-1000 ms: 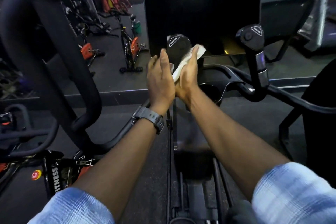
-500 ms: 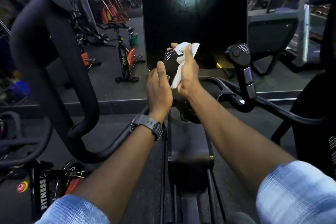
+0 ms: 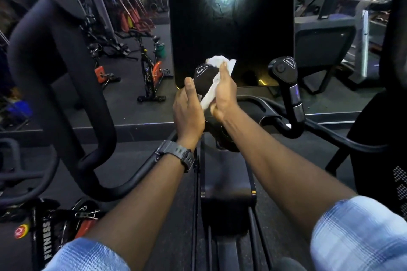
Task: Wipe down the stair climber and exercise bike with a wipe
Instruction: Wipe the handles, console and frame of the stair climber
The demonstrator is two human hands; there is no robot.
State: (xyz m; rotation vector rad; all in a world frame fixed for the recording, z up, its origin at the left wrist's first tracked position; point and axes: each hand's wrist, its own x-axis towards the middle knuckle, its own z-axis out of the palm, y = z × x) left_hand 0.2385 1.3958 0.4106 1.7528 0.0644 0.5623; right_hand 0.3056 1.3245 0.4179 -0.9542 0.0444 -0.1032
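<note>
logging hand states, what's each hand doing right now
Left hand: open, straight fingers resting against the black rounded handle knob.
Right hand: holds the crumpled white wipe, pressing it onto that knob.

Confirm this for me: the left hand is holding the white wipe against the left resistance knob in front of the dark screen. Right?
Not quite. The head view shows the right hand gripping the white wipe against the left resistance knob before the dark screen. The left hand only rests beside the knob.

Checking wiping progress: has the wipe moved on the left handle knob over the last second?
Yes. Against the left handle knob, the wipe, held by the right hand, shifted from the knob's right side up over its top.
</note>
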